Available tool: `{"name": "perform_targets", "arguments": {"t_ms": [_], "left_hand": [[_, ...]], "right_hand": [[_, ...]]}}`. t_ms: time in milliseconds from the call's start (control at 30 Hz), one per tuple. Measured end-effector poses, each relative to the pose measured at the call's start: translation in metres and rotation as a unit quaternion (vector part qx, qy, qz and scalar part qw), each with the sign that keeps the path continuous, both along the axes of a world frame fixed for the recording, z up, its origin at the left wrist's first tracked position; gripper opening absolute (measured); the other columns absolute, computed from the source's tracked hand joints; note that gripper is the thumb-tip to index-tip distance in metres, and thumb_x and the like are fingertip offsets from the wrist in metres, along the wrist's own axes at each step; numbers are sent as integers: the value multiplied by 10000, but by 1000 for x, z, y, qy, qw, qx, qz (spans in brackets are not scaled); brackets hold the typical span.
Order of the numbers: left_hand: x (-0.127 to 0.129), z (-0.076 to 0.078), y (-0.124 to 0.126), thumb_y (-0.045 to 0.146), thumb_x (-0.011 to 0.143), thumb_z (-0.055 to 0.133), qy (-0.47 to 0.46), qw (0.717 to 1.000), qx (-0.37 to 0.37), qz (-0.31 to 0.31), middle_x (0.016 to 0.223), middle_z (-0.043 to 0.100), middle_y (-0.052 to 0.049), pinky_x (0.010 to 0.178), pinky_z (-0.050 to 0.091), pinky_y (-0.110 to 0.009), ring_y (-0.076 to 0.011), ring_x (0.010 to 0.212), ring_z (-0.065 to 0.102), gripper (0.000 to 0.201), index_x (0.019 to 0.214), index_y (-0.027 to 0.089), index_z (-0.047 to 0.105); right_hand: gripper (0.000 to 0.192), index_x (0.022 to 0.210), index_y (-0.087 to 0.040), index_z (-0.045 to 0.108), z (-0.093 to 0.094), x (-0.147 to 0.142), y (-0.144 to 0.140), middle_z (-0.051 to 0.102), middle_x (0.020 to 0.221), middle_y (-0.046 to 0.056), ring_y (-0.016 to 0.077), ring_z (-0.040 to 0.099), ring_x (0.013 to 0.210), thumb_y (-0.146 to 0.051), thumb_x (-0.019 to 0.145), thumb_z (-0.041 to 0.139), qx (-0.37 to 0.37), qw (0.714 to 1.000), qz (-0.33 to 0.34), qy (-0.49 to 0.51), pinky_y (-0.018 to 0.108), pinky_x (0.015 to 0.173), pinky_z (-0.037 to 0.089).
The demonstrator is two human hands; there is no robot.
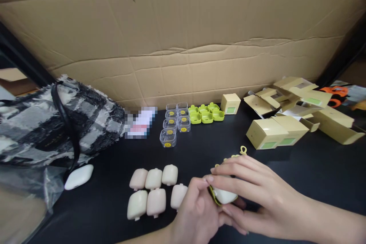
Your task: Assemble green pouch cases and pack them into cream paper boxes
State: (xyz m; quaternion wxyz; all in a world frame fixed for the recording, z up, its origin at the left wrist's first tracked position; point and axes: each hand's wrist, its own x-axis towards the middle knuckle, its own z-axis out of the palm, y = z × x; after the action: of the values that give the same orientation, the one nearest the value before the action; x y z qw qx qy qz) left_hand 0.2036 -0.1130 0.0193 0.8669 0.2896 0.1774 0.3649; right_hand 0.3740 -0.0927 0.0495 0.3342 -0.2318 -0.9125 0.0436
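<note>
The left hand (197,213) was half curled, its thumb and fingers holding a small white case (226,196) at five o'clock in the view. The right hand (264,192), at three o'clock from it, bent over it, fingers on top and thumb below, gripping too. Pale cases (156,201) sat at nine; farther off, green cups (207,117) at eleven, a tan box (228,103) at twelve.
</note>
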Motion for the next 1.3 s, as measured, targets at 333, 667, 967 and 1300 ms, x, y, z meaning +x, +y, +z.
{"name": "perform_targets", "arguments": {"t_ms": [333,667,967,1300], "left_hand": [[1,-1,0,422,779,444,22,1000,9,-20,788,611,-22,694,422,-366,-211,696,623,292,946,184,479],[0,-6,-6,349,746,513,35,999,1,3,818,548,17,591,362,-277,-178,707,579,241,930,224,418],[1,-9,-8,323,696,563,52,998,-6,16,768,496,34,577,331,-248,-120,631,497,229,817,213,403],[-1,-12,-7,617,715,640,134,986,101,-11,755,508,31,484,398,-218,-73,496,472,649,1154,183,438]], "right_hand": [[255,1068,-192,539,-1,0,-3,678,1050,76,189,613,1043,-284,857,648,-97,995,11,31,276,868,506],[252,929,-227,510,5,-7,-9,658,955,-3,126,616,803,-90,739,603,-167,985,19,26,233,682,465],[282,916,-230,537,1,-8,-10,639,914,-6,131,592,786,-92,691,634,-166,986,19,23,233,632,436],[374,1003,-212,584,3,-4,-2,691,945,25,139,655,819,-390,733,771,-172,982,55,58,218,694,497]]}}
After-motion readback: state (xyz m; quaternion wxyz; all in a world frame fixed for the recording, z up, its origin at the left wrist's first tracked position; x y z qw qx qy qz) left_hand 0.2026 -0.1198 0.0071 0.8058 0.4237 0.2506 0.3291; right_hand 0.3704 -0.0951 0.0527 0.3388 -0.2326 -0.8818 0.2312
